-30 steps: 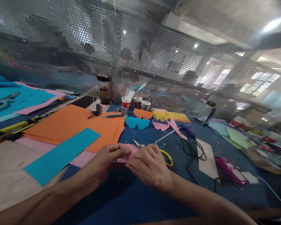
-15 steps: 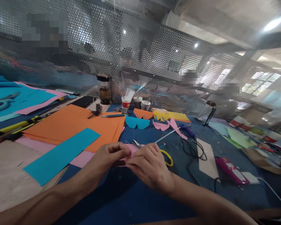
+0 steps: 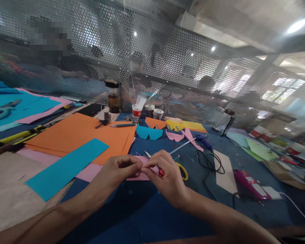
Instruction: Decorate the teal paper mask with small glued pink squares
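My left hand [image 3: 119, 171] and my right hand [image 3: 165, 178] meet over the blue table mat, both pinching a small pink paper piece [image 3: 144, 171] between fingertips and thumbs. Behind my right hand lie scissors with yellow handles [image 3: 181, 169], their blades partly hidden by my fingers. A small red thing [image 3: 161, 173] shows between my right fingers; what it is I cannot make out.
Orange sheets [image 3: 78, 134] with a blue strip [image 3: 66, 167] lie to the left. Cut paper shapes [image 3: 149, 133], paper cups [image 3: 137, 110] and a jar [image 3: 113, 96] stand near the perforated metal screen [image 3: 152, 67]. A purple glue gun [image 3: 250, 184] with cables lies to the right.
My right hand has lifted and turned, its fingers now raised over the pink piece. The left hand has hardly moved.
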Demonstrator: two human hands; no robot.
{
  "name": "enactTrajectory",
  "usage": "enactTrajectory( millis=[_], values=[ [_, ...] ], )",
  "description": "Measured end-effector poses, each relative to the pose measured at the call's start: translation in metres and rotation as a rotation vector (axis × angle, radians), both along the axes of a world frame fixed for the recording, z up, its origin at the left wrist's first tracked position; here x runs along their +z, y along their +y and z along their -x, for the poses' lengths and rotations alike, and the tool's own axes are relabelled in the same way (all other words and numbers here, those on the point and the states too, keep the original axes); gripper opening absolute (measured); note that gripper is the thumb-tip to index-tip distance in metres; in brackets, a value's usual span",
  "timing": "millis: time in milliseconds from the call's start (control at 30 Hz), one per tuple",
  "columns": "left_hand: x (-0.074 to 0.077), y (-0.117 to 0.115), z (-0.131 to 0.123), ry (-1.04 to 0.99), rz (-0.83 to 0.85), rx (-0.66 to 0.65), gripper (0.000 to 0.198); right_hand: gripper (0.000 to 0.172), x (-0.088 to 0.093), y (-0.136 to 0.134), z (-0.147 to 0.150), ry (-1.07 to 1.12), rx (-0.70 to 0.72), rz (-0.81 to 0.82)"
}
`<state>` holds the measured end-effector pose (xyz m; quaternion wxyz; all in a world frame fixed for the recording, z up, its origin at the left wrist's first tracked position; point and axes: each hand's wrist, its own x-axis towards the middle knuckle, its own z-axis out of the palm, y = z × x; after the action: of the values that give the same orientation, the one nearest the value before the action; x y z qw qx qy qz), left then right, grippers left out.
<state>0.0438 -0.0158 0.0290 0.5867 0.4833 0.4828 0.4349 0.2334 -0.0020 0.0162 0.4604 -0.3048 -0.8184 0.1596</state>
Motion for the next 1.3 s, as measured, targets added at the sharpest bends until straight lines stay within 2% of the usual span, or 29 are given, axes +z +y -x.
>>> enactTrajectory(
  millis=[767, 1300],
  values=[
    [-0.0003, -0.0001, 0.0020, 0.064, -0.069, -0.005, 0.014, 0.007, 0.0041, 0.0029, 0.0023, 0.116, 0.019, 0.214],
    [0.0005, -0.0012, 0.0042, 0.116, -0.122, -0.040, 0.014, 0.005, 0.0092, 0.0016, 0.0027, 0.134, 0.028, 0.365]
  ],
)
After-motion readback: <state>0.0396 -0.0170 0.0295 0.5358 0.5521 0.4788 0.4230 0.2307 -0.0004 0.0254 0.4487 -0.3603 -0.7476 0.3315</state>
